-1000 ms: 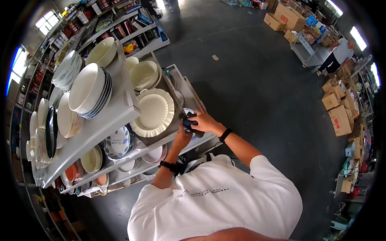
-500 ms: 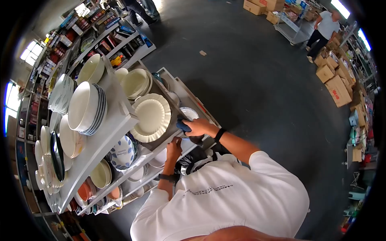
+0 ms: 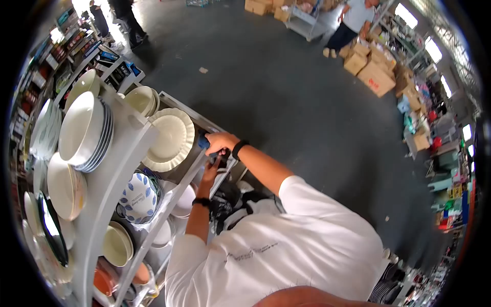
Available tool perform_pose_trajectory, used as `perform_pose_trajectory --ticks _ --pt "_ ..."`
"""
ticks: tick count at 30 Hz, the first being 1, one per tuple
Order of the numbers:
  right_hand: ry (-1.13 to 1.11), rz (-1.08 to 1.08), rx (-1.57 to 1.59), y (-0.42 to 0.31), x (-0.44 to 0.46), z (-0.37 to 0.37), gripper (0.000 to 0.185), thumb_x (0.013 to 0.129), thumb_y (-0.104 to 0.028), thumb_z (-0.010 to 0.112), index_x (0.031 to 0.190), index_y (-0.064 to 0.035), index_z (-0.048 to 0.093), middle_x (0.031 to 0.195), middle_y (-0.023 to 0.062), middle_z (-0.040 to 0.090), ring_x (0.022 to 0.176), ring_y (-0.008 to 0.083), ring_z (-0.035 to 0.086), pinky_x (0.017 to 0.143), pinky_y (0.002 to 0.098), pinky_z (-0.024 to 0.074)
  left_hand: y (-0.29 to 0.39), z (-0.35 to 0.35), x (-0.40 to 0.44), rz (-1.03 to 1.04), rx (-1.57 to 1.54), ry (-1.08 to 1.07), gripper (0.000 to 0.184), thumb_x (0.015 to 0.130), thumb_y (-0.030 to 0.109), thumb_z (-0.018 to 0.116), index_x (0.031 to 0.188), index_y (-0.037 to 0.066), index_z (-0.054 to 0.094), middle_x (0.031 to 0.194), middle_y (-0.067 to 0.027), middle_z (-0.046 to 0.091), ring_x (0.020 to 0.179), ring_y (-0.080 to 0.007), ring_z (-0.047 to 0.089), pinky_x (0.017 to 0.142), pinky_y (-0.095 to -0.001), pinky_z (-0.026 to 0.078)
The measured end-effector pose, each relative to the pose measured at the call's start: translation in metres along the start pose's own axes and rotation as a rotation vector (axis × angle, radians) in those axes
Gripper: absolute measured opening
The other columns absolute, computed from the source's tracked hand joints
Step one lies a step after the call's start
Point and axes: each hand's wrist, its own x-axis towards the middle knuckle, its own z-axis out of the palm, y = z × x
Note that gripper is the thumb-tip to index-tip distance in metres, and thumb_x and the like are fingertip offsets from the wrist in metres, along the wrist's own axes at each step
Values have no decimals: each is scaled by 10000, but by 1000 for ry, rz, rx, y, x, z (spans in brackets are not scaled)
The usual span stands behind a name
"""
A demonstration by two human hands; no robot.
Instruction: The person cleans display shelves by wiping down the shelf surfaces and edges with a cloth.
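My right hand is closed on a dark blue cloth, which bunches out at its fingertips, over the edge of the shelf unit. Just below it my left hand has its fingers bent against something dark, too small to make out. To the left of both hands lies a cream plate with a fluted rim. Behind that plate sit stacked cream bowls. On the tier below is a stack of white plates with blue leaves.
The upper grey shelf carries white bowls and a dark green-edged dish. Cardboard boxes line the right side, where a person in a light shirt stands near a trolley. Other people stand at the far left.
The view has swung right, so shelves and hands appear farther left. My right hand still grips the cloth, and my left hand has come closer to it.
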Motion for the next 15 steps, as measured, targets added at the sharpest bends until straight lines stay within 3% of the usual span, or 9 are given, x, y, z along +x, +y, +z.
perform_pose_trajectory --ticks 4,7,11,15 --pt "4 -2 119 -11 12 25 795 781 -334 748 1363 87 408 644 121 632 463 190 592 433 322 505 3 -25 -44 -35 15 57 429 1001 415 579 1237 58 553 1032 -108 685 696 -263 715 565 -381 604" --pt "-3 -33 70 -40 -1 47 777 792 -348 732 1356 88 423 640 117 646 461 192 601 443 318 516 -6 -40 -64 -26 -60 82 465 1001 425 574 1267 46 524 1071 -130 679 719 -278 719 577 -389 604" --pt "121 -60 -108 -55 -1 70 749 785 -423 718 1292 70 473 653 123 683 478 212 640 490 333 546 -10 -58 -102 -63 -134 183 497 1013 427 554 1289 18 493 1119 -143 661 792 -290 723 704 -413 602" --pt "154 -74 -114 -39 6 72 682 825 -430 704 1294 21 498 630 108 659 478 197 632 462 317 512 -7 -50 -97 70 -268 167 394 1027 318 558 1288 24 527 1094 -116 669 891 -247 721 807 -384 598"
